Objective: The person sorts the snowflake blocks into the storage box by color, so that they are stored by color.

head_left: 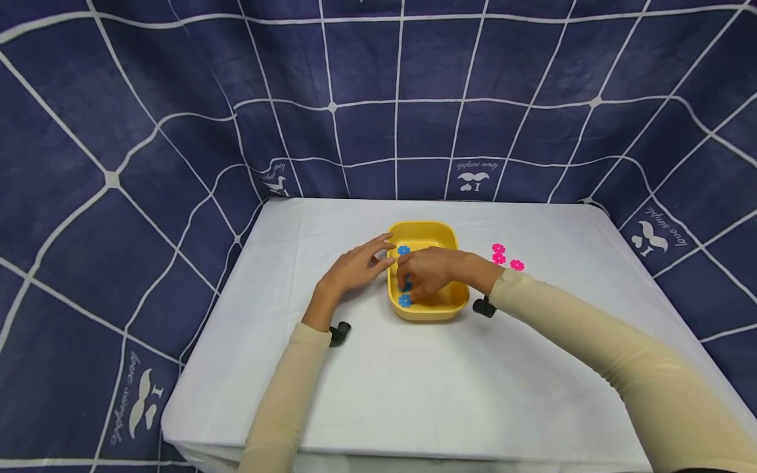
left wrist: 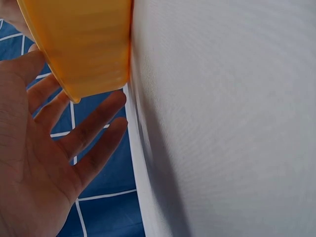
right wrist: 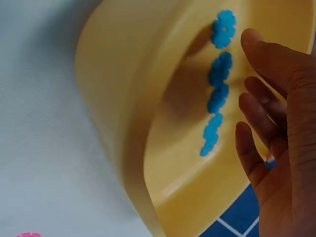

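Observation:
A yellow plastic tub (head_left: pixel 428 316) stands on the white-covered table, with several small blue flower-shaped pieces (right wrist: pixel 224 29) in a row on its floor. My right hand (head_left: pixel 432 268) reaches down into the tub over this row. In the right wrist view, its thumb and loosely bent fingers stand apart beside the blue pieces, with nothing seen held between them. At the tub's left side is my left hand (head_left: pixel 357 266), fingers spread and fingertips right at the rim. The left wrist view shows that hand's palm (left wrist: pixel 44 182) beside the tub's outer wall (left wrist: pixel 89 54).
Three pink flower-shaped pieces (head_left: pixel 499 248) lie on the white tablecloth (head_left: pixel 367 394) to the right of the tub, close to my right forearm. A dark blue curtain with white grid lines (head_left: pixel 367 131) surrounds the table at the back and sides.

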The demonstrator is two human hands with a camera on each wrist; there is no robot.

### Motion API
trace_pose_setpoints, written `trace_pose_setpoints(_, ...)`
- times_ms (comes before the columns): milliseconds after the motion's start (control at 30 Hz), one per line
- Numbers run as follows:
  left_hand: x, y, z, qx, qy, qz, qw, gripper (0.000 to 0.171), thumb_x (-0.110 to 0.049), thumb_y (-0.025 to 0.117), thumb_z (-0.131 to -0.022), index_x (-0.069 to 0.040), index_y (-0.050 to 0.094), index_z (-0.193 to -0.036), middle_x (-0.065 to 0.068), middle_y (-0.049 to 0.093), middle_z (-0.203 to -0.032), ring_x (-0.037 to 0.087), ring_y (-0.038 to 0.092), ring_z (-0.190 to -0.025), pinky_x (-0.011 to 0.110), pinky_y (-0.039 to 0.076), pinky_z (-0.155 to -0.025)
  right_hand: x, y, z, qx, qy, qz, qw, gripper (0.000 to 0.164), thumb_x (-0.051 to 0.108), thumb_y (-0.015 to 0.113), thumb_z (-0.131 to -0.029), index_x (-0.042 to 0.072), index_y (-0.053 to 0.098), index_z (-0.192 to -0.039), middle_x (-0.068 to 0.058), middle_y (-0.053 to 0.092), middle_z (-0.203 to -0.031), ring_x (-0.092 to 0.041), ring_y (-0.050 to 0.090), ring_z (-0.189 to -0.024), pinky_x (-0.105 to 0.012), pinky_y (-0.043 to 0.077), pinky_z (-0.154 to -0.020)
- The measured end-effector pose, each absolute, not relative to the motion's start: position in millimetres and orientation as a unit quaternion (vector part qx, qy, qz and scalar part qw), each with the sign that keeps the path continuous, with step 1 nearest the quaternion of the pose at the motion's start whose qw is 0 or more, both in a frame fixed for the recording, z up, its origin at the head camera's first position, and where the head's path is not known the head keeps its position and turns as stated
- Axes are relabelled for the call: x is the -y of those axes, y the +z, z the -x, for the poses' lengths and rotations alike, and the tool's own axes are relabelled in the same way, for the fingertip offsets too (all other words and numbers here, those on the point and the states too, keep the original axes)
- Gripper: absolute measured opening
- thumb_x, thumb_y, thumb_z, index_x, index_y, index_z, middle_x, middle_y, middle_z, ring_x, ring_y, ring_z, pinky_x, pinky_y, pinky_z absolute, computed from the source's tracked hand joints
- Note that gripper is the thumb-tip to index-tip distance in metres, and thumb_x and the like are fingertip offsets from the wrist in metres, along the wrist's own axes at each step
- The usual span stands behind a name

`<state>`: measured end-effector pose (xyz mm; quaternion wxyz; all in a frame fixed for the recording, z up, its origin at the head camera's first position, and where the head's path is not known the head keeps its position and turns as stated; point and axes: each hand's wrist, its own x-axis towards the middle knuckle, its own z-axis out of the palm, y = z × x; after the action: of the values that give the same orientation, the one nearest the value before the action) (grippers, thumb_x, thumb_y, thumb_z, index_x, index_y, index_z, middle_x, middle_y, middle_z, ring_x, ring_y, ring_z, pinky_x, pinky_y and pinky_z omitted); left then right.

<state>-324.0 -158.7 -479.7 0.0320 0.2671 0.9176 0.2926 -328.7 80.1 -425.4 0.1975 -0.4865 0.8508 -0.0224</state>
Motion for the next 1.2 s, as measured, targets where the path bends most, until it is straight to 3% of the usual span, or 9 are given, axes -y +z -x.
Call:
trace_pose_setpoints(533, 155.5, -482.1, 322.8, -0.918, 0.293, -0.265, 0.042, 0.052, -0.052, 0.053, -0.112, -0.027, 0.057, -0.157, -0.012, 0.033, -0.175, 0.016, 0.071, -0.116, 0.051, 0.055, -0.101, -101.8, -413.8, 314.5, -0.871, -0.155, 0.447, 0.131, 0.030, 0.025, 0.080, -0.099, 0.010, 0.078, -0.125, -0.008, 0.075, -0.122, -0.028, 0.070, -0.108, -0.041, 0.058, -0.093)
trace_pose_setpoints(833, 153.8, -481.9, 322.6, -0.919, 0.291, -0.263, 0.038, 0.053, -0.054, 0.053, -0.111, -0.027, 0.057, -0.157, -0.012, 0.033, -0.174, 0.016, 0.072, -0.115, 0.050, 0.055, -0.102, -112.1, -411.8, 299.0, -0.889, -0.191, 0.406, 0.093, 0.028, 0.032, 0.078, -0.101, 0.021, 0.078, -0.127, -0.003, 0.076, -0.121, -0.017, 0.067, -0.107, -0.040, 0.058, -0.092)
trace_pose_setpoints(1200, 154.4, -481.2, 322.7, -0.919, 0.293, -0.263, 0.033, 0.053, -0.051, 0.055, -0.111, -0.024, 0.058, -0.156, -0.012, 0.034, -0.174, 0.018, 0.072, -0.115, 0.053, 0.055, -0.102, -118.4, -417.0, 290.3, -0.896, -0.222, 0.377, 0.074, 0.035, 0.032, 0.079, -0.100, 0.017, 0.076, -0.131, -0.002, 0.076, -0.123, -0.017, 0.067, -0.108, -0.041, 0.058, -0.090)
